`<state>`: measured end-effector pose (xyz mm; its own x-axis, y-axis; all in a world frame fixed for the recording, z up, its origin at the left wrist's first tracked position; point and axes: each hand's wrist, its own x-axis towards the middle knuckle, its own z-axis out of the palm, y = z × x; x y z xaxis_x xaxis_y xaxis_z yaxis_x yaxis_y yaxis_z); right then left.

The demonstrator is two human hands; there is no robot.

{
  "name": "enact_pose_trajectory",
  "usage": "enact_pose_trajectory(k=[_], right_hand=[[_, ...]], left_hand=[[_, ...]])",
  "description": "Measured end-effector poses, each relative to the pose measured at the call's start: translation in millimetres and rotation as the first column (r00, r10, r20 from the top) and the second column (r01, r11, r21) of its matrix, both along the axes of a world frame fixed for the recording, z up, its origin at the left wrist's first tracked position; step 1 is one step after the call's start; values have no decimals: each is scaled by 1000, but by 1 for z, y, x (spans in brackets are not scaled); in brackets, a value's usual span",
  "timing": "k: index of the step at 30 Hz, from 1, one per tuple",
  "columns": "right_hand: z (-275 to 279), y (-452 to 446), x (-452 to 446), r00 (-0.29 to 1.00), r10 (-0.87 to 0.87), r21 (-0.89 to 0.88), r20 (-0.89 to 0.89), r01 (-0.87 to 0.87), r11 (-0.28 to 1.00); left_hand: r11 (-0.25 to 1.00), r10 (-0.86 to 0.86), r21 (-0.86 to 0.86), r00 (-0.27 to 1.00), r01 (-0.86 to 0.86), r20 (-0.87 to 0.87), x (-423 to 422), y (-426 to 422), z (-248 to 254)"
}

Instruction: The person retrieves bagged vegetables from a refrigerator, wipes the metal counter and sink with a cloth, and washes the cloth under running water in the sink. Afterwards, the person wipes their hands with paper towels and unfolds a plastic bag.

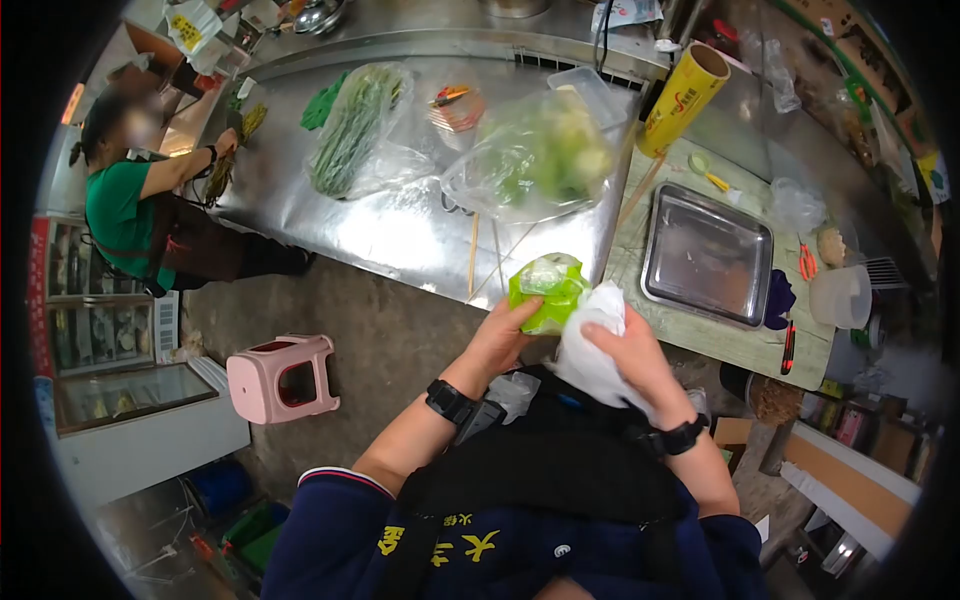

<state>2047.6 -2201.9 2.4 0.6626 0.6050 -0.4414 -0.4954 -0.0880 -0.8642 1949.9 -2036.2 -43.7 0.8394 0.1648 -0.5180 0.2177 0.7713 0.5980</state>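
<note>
My left hand is closed on a bright green plastic packet with a pale, see-through top, held just off the near edge of the steel table. Right beside it, my right hand grips a crumpled white sheet; whether it is tissue or thin plastic I cannot tell. The sheet touches or overlaps the packet's right side. Beyond my hands, a clear plastic bag of leafy green vegetables lies on the steel table. Thin sticks rest near its front edge.
A bagged bundle of long green stalks lies farther back. Right: a metal tray, a yellow roll, a red-handled tool and a clear tub. A pink stool stands left, near a person in green holding stalks.
</note>
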Motion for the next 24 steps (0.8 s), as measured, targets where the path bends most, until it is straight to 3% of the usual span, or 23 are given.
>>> enact_pose_trajectory(k=[4,10,14,15,16,17,20,21,23,24], right_hand=[[-38,-18,14,979,-149,76,-140,160,984],[-30,-75,54,827,-364,245,-428,494,834],[-44,-104,65,887,-322,202,-330,399,894],[-43,-102,65,898,-314,178,-309,379,908],[-24,-83,57,874,-403,37,-273,428,903],[-13,-74,52,884,-411,-23,-223,417,909],[-19,-59,50,944,-256,-21,-210,258,966],[-18,-46,48,957,-206,-47,-206,201,978],[-43,-23,42,972,-57,-30,-230,51,998],[-44,-3,33,982,67,-46,-179,-77,996]], left_hand=[[981,171,101,984,-166,-51,2,1,-19],[990,118,-34,949,-134,-294,-4,22,-57],[988,140,-35,965,-152,-222,23,33,-85],[986,156,114,927,-123,-341,33,38,-92],[964,191,255,871,-79,-453,38,41,-94],[962,214,254,867,-105,-449,36,42,-94],[851,316,525,768,31,-557,11,47,-87],[848,351,530,749,-1,-561,-3,44,-76],[899,135,432,894,70,-427,-30,31,-33],[917,135,398,941,0,-311,-40,18,-16]])
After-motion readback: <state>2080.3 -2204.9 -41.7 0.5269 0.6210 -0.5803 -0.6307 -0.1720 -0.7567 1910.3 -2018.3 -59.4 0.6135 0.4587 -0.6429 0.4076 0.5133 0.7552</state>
